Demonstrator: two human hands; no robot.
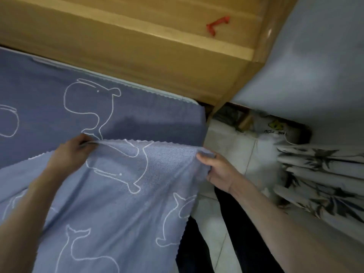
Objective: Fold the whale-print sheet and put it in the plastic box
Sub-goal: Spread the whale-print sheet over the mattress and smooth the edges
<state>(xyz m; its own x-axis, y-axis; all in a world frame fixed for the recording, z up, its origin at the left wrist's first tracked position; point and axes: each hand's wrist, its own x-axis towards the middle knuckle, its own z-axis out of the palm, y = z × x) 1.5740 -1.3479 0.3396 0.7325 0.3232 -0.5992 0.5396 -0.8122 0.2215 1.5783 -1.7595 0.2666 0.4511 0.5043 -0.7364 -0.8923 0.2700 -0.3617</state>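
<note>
1. Head view looks down on the whale-print sheet (110, 203), a blue cloth with white outline whales, spread over a bed and draping toward the person.
2. Left hand (71, 154) is on the sheet's zigzag-cut edge, fingers curled round it and thumb pressed down, pinching a fold of cloth.
3. Right hand (218, 170) has the same edge at its corner, thumb on top and fingers tucked beneath, gripping the cloth just at the bed's side.
4. Between the two hands the edge is lifted into a raised ridge; the paler underside of the sheet faces up on the near part.
5. Beyond that ridge the darker face lies flat on the mattress, one large whale outline showing plainly.
6. White mattress edge (173, 95) peeks out along the sheet's far border, against a wooden bed frame (137, 48).
7. Small red piece (217, 24) sits on the wood, well apart from both hands; what it is cannot be told.
8. On the right, a curtain with a dark leaf print (319, 178) hangs beside a pale wall (315, 62).
9. Light tiled floor (226, 138) shows below the right hand, and the person's dark trouser legs (226, 233) stand on it beside the hanging sheet.
10. No plastic box shows up anywhere on camera.
</note>
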